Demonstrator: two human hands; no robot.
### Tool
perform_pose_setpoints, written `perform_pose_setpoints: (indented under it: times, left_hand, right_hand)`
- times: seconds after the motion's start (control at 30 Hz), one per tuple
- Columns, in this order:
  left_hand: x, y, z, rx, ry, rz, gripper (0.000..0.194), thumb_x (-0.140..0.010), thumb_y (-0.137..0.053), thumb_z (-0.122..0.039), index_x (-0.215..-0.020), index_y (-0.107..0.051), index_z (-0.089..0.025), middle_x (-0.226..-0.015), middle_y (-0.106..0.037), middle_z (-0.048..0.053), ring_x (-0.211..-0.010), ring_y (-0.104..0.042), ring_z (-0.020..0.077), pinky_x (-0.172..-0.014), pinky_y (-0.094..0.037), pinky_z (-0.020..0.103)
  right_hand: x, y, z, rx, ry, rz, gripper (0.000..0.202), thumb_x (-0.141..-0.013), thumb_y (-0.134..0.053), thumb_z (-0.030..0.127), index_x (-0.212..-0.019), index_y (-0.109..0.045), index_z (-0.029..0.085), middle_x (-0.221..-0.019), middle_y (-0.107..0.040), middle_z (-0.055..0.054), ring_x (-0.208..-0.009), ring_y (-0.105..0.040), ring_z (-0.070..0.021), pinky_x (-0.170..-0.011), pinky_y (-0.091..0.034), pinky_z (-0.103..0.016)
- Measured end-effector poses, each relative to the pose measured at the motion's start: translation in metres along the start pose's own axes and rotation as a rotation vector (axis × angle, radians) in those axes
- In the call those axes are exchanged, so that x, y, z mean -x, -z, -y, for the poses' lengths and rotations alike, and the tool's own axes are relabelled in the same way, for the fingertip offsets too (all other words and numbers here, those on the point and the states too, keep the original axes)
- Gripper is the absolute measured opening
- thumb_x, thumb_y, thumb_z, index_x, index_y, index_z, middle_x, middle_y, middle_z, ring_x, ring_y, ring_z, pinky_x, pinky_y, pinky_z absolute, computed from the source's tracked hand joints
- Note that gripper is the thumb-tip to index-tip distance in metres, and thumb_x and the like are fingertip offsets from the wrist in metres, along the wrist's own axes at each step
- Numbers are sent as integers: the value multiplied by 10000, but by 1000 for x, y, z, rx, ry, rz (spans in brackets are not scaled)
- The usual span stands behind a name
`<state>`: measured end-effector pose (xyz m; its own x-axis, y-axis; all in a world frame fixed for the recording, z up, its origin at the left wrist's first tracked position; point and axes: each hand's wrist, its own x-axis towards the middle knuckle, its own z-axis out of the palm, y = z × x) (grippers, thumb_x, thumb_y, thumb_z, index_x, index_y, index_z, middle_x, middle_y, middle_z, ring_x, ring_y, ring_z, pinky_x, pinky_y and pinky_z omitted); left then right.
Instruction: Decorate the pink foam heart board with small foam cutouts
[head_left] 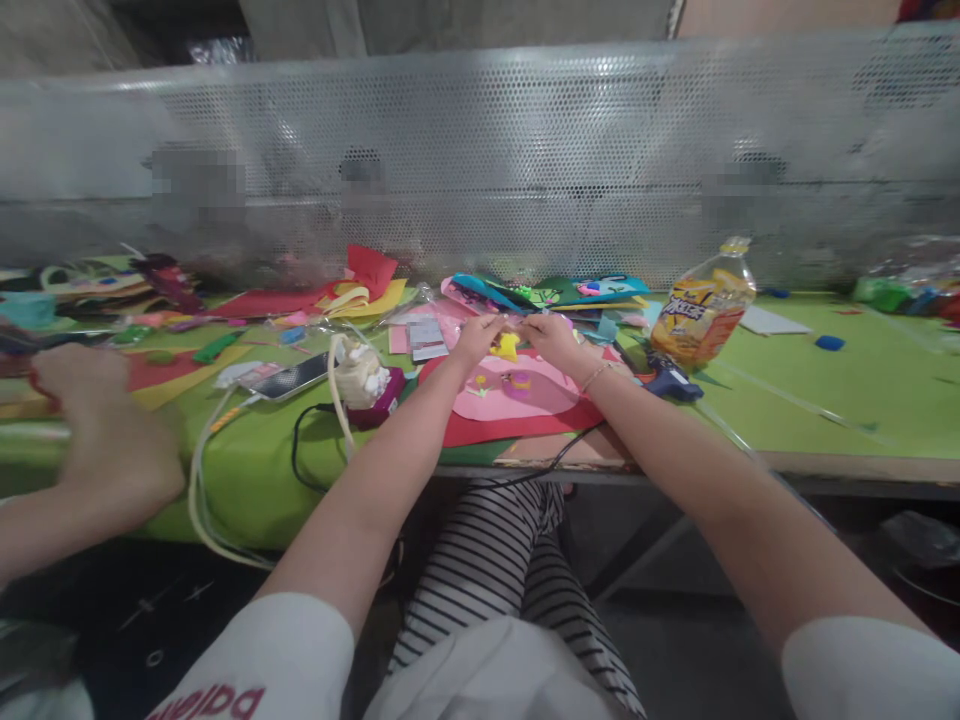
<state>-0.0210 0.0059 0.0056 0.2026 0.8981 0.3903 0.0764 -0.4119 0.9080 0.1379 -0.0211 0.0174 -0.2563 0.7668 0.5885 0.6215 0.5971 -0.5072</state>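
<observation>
My left hand [480,338] and my right hand [551,338] are close together above the far edge of a pink sheet [536,402], which lies on a red sheet [480,430]. The fingers of both look closed around something small that I cannot make out. A yellow piece [506,346] shows between the hands. On the pink sheet are a small yellow flower shape [481,380] and a purple and yellow shape [519,382].
A bottle with orange contents [705,310] and a dark blue glue gun [670,380] stand right of my hands. Left are a power adapter [367,380] with cables and a phone [289,378]. Another person's arm [112,450] reaches in at far left. Behind runs a perforated metal panel [480,160].
</observation>
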Motion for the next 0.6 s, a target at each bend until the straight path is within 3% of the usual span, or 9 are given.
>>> perform_pose_setpoints:
  times: [0.13, 0.33, 0.47, 0.6]
  left_hand:
    - [-1, 2, 4, -80, -43, -15, 320, -820, -535, -371, -592, -517, -147, -464, -432, -43, -433, -377, 53, -447, -304, 175]
    - [2, -1, 4, -93, -53, 52, 301, -843, -502, -352, -628, -522, -142, -507, -455, -33, -460, -409, 61, -460, -318, 181]
    - [0, -2, 6, -78, -53, -4, 292, -865, -457, -381, -753, -570, -136, -647, -559, 4, -572, -515, 91, -530, -396, 198]
    - [-5, 5, 12, -107, 8, -154, 231, -879, -420, -332, -881, -566, -152, -801, -619, 34, -706, -578, 124, -628, -454, 232]
  right_hand:
    - [2, -1, 0, -36, 13, 31, 220, -761, -438, 199, -542, -414, 184, -526, -438, 31, -536, -398, -95, -494, -271, -218]
    - [3, -2, -3, -154, -84, 134, 294, -810, -435, 343, -559, -432, 191, -481, -436, 34, -474, -388, -90, -477, -302, -225]
    - [-3, -2, -12, -191, -186, -7, 268, -775, -484, 337, -555, -442, 189, -477, -435, 31, -462, -399, -94, -462, -310, -227]
    - [-11, 1, -25, -528, -482, -242, 61, -744, -453, 220, -696, -418, 207, -530, -457, 44, -452, -432, -95, -477, -384, -232]
